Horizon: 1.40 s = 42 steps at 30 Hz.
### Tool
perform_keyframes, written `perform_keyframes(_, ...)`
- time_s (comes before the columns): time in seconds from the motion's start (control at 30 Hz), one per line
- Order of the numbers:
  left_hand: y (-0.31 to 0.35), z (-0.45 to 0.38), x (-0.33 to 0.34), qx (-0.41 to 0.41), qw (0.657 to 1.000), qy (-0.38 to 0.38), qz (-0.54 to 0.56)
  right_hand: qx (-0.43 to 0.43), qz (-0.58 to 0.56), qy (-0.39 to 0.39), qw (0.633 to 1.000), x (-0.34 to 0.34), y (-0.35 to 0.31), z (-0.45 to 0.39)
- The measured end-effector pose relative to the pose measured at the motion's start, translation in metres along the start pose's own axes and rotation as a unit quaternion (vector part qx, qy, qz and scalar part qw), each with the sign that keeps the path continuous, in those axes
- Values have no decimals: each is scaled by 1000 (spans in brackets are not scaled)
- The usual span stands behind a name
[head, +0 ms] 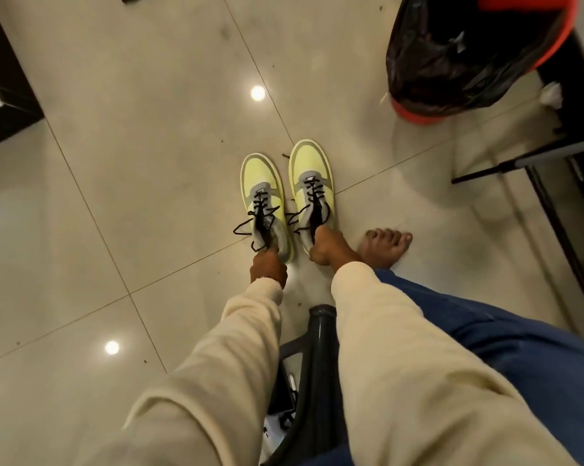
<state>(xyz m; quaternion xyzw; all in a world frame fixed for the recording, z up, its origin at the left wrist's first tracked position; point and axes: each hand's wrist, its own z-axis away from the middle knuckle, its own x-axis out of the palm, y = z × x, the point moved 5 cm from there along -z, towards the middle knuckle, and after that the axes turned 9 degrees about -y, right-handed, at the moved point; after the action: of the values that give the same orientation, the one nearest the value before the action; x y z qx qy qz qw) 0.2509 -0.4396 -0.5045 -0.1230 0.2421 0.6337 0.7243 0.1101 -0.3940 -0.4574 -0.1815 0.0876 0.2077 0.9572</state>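
Note:
Two yellow and grey sneakers with loose black laces stand side by side on the tiled floor, toes pointing away from me. My left hand (268, 265) grips the heel end of the left sneaker (263, 191). My right hand (327, 247) grips the heel end of the right sneaker (312, 178). Both arms wear cream sleeves. My bare right foot (384, 245) rests on the floor just right of the right sneaker, below a blue trouser leg.
A red bin lined with a black bag (458, 55) stands at the upper right. Dark furniture legs (552, 183) run along the right edge and dark furniture (5, 89) sits at the upper left. A dark plastic stool (314, 364) is under me.

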Motion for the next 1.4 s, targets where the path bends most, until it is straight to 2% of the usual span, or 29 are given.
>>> perform_keyframes(0.13, 27, 25, -34, 42, 998, 33, 19, -16, -30, 64, 997, -40, -6, 37)
perform_keyframes(0.27, 61, 50, -70, 98, 992, 54, 62, -42, -115, 136, 983, -78, -14, 80)
perform_keyframes(0.4, 104, 96, -108, 168, 975, 103, 99, -99, -200, 183, 957, -110, -13, 148)
perform_keyframes(0.53, 153, 144, -133, 249, 949, 131, 144, -148, -286, 248, 914, -133, 9, 231)
perform_keyframes(0.7, 224, 235, -145, 376, 899, 156, 164, -196, -343, 397, 829, -148, 60, 347)
perform_keyframes(0.83, 279, 313, -135, 466, 852, 184, 153, -181, -384, 498, 756, -139, 117, 413)
perform_keyframes(1.03, 341, 418, -78, 616, 769, 141, 95, -145, -416, 603, 665, -96, 193, 485)
perform_keyframes(1.1, 352, 437, -50, 647, 751, 114, 68, -130, -437, 628, 630, -78, 219, 498)
perform_keyframes(1.2, 364, 457, 2, 702, 707, 69, 44, -103, -484, 663, 561, -48, 262, 507)
perform_keyframes(1.3, 373, 454, 54, 709, 705, 19, 7, -60, -525, 680, 508, -21, 303, 501)
perform_keyframes(1.33, 377, 451, 68, 697, 717, 2, 6, -42, -544, 681, 488, -13, 317, 495)
perform_keyframes(1.4, 389, 430, 98, 643, 764, -48, 22, -2, -592, 672, 444, 0, 348, 478)
